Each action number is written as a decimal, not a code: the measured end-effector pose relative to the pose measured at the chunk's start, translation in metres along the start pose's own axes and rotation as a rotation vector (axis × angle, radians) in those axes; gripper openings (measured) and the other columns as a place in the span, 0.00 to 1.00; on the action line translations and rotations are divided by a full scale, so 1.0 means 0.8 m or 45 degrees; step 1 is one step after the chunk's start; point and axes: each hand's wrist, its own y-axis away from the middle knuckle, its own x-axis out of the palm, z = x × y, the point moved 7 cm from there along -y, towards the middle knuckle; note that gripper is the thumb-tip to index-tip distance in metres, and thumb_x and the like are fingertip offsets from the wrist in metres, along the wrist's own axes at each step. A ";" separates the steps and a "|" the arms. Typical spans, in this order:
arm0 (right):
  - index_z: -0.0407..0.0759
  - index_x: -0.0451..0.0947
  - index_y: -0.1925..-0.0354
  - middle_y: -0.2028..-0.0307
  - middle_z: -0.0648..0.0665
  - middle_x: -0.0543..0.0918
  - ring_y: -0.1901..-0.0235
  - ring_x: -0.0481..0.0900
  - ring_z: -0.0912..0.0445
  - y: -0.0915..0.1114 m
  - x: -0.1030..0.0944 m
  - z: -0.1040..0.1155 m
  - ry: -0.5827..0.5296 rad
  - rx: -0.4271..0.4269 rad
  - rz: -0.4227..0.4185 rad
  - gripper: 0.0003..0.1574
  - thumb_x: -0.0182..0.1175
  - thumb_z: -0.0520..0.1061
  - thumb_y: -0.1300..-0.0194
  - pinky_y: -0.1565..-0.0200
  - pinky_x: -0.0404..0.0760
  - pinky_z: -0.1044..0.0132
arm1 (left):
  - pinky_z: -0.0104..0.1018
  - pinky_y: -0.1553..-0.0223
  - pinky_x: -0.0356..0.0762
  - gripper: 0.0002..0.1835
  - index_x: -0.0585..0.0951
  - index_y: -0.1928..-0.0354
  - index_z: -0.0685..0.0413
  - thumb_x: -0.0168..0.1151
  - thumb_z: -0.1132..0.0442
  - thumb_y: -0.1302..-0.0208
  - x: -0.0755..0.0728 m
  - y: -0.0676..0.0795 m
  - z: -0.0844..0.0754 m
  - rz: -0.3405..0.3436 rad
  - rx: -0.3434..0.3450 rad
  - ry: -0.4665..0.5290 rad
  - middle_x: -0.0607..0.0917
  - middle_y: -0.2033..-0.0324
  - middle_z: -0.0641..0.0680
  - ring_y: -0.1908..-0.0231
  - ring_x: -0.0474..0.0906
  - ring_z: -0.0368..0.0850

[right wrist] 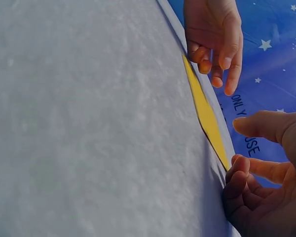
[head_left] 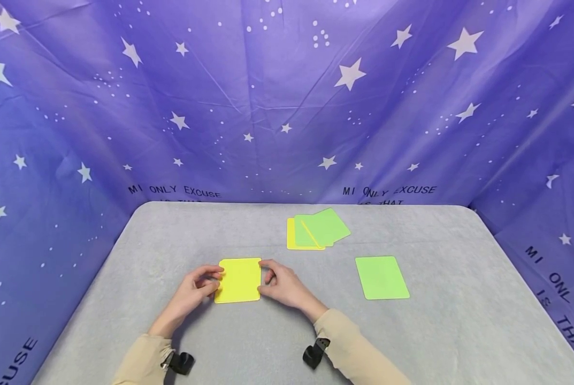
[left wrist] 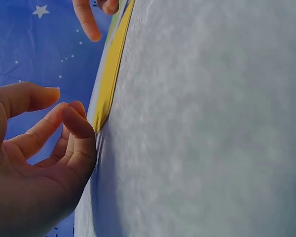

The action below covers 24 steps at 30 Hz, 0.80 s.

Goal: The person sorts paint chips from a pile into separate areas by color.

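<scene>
A yellow square card (head_left: pixel 240 280) with rounded corners lies flat on the table between the two hands. My left hand (head_left: pixel 195 292) is at its left edge, with the fingertips and thumb right at the rim. On the other side, my right hand (head_left: pixel 285 285) has its index fingertip by the far right corner and its thumb lower on the same edge. Seen edge-on in the left wrist view, the yellow card (left wrist: pixel 112 74) stays low against the tabletop. Both hands have loosely bent fingers, with thumbs apart from them in the wrist views.
Behind the yellow card, a fanned pile of green cards (head_left: pixel 329 227) overlaps another yellow card (head_left: pixel 291 238). A single green square card (head_left: pixel 382 277) lies to the right. The grey cloth-covered table (head_left: pixel 441 342) ends at a purple star-printed curtain (head_left: pixel 287 96).
</scene>
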 end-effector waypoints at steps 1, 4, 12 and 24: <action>0.31 0.70 0.41 0.69 0.46 0.75 0.77 0.69 0.63 0.001 -0.003 -0.001 -0.010 -0.002 -0.010 0.33 0.67 0.37 0.45 0.73 0.70 0.72 | 0.30 0.70 0.76 0.17 0.76 0.47 0.72 0.60 0.76 0.40 0.002 -0.001 -0.002 0.008 0.011 0.000 0.78 0.58 0.64 0.70 0.76 0.41; 0.31 0.71 0.41 0.70 0.46 0.75 0.77 0.69 0.63 0.003 -0.011 -0.005 -0.036 -0.005 -0.038 0.33 0.67 0.37 0.45 0.73 0.71 0.71 | 0.29 0.71 0.75 0.17 0.76 0.48 0.72 0.60 0.76 0.40 0.009 -0.003 -0.006 0.028 0.041 0.002 0.78 0.59 0.64 0.71 0.75 0.40; 0.32 0.71 0.41 0.69 0.46 0.75 0.77 0.69 0.61 0.012 -0.040 -0.019 -0.066 0.029 -0.092 0.32 0.66 0.37 0.44 0.74 0.71 0.71 | 0.30 0.72 0.72 0.17 0.76 0.48 0.70 0.59 0.76 0.41 0.040 -0.014 -0.018 0.107 0.043 0.025 0.78 0.60 0.61 0.73 0.74 0.41; 0.28 0.71 0.45 0.70 0.47 0.74 0.80 0.71 0.62 0.037 -0.101 -0.040 -0.134 0.041 -0.199 0.27 0.64 0.36 0.43 0.80 0.74 0.67 | 0.29 0.70 0.74 0.17 0.76 0.49 0.74 0.55 0.78 0.42 0.106 -0.039 -0.037 0.224 0.118 0.086 0.78 0.59 0.67 0.72 0.77 0.41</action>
